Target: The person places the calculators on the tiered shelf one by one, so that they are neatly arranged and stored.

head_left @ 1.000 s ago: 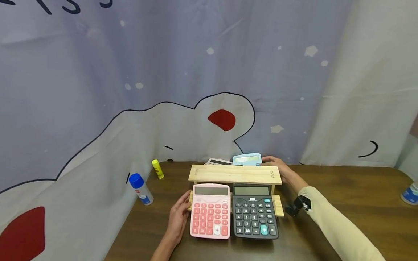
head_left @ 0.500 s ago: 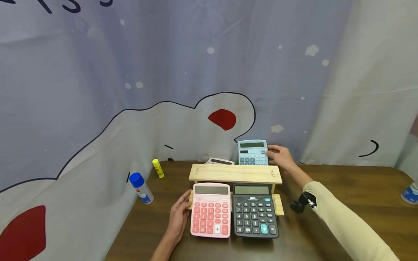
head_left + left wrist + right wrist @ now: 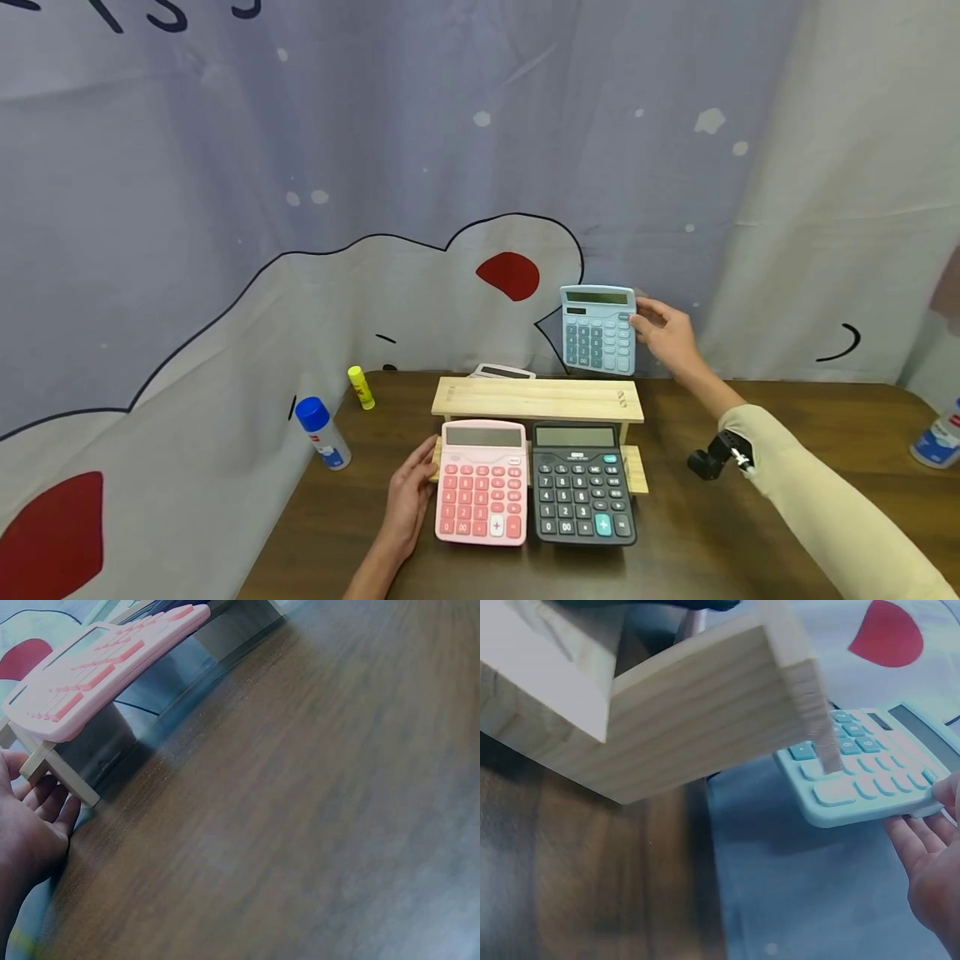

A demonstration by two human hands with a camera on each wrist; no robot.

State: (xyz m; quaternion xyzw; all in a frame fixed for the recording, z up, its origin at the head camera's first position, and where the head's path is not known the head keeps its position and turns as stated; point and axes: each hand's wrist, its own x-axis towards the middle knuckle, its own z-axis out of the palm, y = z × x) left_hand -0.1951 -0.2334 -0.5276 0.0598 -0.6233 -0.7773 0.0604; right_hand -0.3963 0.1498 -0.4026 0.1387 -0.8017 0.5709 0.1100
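My right hand (image 3: 670, 335) pinches a light blue calculator (image 3: 597, 329) by its right edge, holding it in the air above and behind the wooden shelf (image 3: 536, 398). The right wrist view has the same calculator (image 3: 866, 761) with the thumb on top and fingers underneath. At the shelf's left end, my left hand (image 3: 408, 497) grips the lower board (image 3: 37, 761), fingers curled below it. A pink calculator (image 3: 482, 483) and a black calculator (image 3: 582, 485) lean side by side on the lower tier. Behind the top board, a white calculator (image 3: 504, 372) is mostly hidden.
On the brown table (image 3: 697, 533), a glue stick with a yellow cap (image 3: 361, 387) and a white bottle with a blue cap (image 3: 324, 433) stand at the left. Another bottle (image 3: 939, 439) is at the far right edge. A printed curtain (image 3: 360, 150) hangs behind.
My right hand has lifted the light blue calculator from behind the top board, moving it up and slightly right. The left hand and the front calculators have stayed in place.
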